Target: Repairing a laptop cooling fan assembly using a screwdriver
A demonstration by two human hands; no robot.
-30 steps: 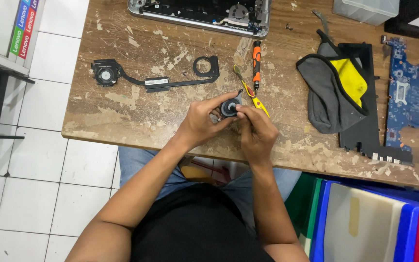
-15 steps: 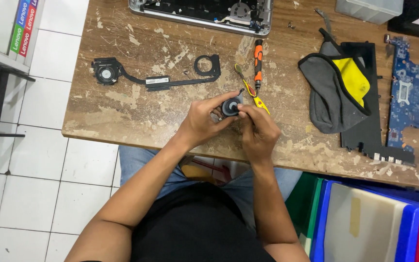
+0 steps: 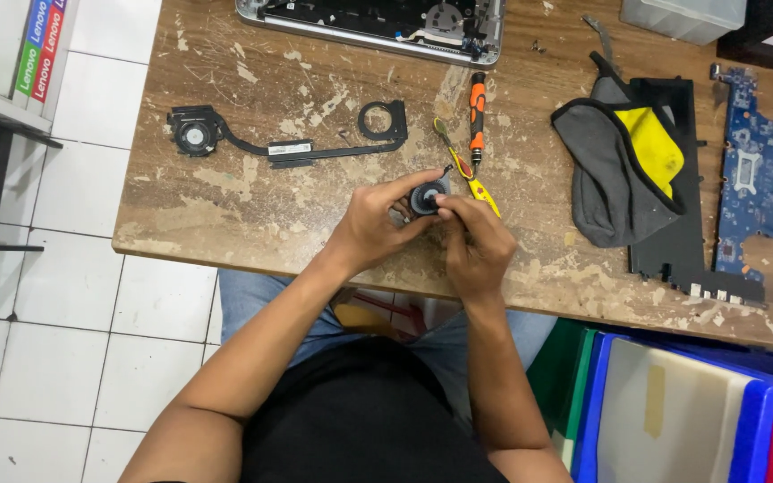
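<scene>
A small round black fan (image 3: 426, 196) is held over the near part of the worn wooden table (image 3: 252, 210). My left hand (image 3: 373, 224) grips it from the left, thumb and fingers around its rim. My right hand (image 3: 474, 243) pinches its right edge with the fingertips. Both hands meet at the fan. Just beyond them lie yellow-handled tweezers (image 3: 469, 168) and an orange-and-black screwdriver (image 3: 477, 116).
A black heat pipe with a fan housing and an empty ring (image 3: 284, 143) lies to the left. An opened laptop base (image 3: 378, 20) sits at the far edge. A grey and yellow cloth (image 3: 624, 165), a black panel and a blue circuit board (image 3: 751, 174) lie right. Coloured bins (image 3: 691, 411) stand below.
</scene>
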